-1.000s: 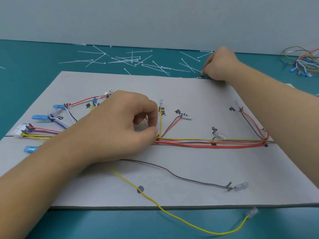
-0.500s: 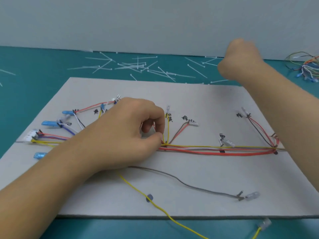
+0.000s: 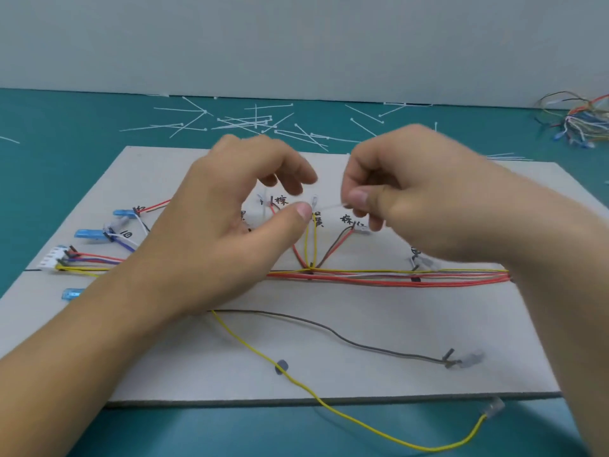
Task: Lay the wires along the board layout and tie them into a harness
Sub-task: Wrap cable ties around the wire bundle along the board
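The right hand (image 3: 412,199) pinches a cable tie (image 3: 329,206) pointing sideways at the loosely open left hand (image 3: 237,225), above the wire junction (image 3: 309,270).

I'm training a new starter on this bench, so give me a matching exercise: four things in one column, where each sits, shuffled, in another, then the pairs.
Things:
1. loose yellow wire
2. spare cable ties
3. bundle of spare wires
4. white plug

Places:
a. far right of the table
b. left edge of the board
c. trailing over the board's near edge
d. scattered on the table behind the board

Pairs: 1-c, 2-d, 3-a, 4-b.
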{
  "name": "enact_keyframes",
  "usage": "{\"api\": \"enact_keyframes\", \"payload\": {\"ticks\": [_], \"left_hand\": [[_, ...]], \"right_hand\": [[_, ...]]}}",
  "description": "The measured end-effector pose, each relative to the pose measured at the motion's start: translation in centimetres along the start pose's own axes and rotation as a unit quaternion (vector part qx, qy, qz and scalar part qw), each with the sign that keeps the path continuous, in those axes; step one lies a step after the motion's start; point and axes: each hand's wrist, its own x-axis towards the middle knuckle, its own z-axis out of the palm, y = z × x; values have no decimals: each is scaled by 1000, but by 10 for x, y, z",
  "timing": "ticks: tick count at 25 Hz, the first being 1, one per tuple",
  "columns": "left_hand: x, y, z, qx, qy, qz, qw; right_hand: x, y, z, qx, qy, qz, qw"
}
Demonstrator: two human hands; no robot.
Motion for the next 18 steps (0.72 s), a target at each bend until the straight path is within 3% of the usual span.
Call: {"api": "enact_keyframes", "payload": {"ticks": [3,7,18], "left_hand": [[-1,1,4,5,-11,17,1000],[2,-1,3,17,5,27,999],[1,-1,4,38,-2,25,999]], "right_hand": [[-3,2,19,10,13,-49,999],[-8,3,25,59,89,-93,990],[-4,3,40,156,113,-140,971]]}}
